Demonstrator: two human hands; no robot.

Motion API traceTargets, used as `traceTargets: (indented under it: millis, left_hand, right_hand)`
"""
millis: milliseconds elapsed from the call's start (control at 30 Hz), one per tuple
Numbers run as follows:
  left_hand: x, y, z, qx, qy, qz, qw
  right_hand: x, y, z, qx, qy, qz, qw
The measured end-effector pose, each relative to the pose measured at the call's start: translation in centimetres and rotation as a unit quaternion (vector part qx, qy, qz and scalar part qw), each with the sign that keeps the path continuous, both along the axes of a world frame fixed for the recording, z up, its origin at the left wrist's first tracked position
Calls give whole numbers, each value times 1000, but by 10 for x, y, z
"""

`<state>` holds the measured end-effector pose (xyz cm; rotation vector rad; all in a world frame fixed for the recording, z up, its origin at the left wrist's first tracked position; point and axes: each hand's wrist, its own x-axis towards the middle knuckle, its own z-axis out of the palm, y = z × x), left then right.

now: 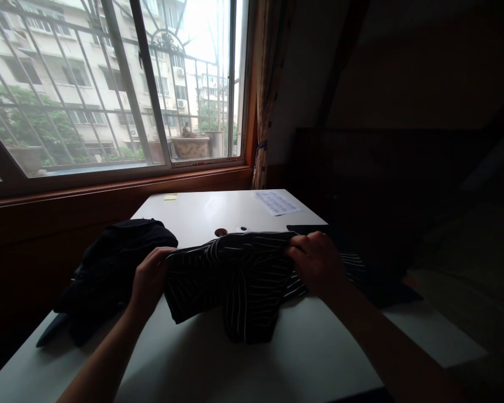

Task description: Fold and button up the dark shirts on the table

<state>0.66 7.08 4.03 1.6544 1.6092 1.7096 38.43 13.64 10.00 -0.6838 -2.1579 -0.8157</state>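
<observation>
White flat table [315, 347], dim light. I've got black, white-striped cloth garment [247, 280] stretched sideways between left hand [148, 280] and right hand [320, 263], each pinching its upper edge.

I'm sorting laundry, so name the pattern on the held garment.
Garment: black with thin white stripes, clearest in the head view.

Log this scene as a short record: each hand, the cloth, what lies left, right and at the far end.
left hand: grips one end of the striped cloth
right hand: grips the other end
left hand point
striped cloth: dark with pale stripes, hanging between both hands
left side: dark clothing pile
right side: dark fabric
far end: yellow note, printed sheet
surface: white table
</observation>
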Motion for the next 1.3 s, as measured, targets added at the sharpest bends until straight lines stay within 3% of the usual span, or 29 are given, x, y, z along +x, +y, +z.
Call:
traceTargets:
  millis: [100,233,300,467,567,667,867,1067,1167,1300]
  left_hand:
    - [3,3,-9,-105,-144,-113,977]
    - [2,1,-13,-264,-305,-218,889]
    - [1,-3,-10,-308,-337,-227,860]
    - [-8,-7,-3,-335,-346,-208,851]
    - [-13,0,-7,-348,-314,-207,859]
    - [-15,8,-14,-352,-267,-198,875]
    - [-12,12,-15,-352,-187,-184,899]
    - [-22,16,-21,-290,-163,-158,930]
    - [-33,19,-23,-251,-141,-110,951]
    - [-42,20,-20,-191,-59,38,979]
  right_hand:
    - [-2,4,-2,-38,37,-3,999]
    - [-8,13,-16,-146,100,33,984]
    - [-12,17,-24,-211,129,66,967]
    - [-30,21,-47,-380,136,92,910]
    - [-44,23,-60,-444,127,83,883]
    - [-58,23,-68,-437,140,84,884]
    - [-88,-4,-74,-459,91,174,866]
    - [-106,-29,-90,-430,-4,172,886]
    - [-100,-25,-97,-404,-40,165,899]
    - [-81,-11,-97,-312,-63,176,932]
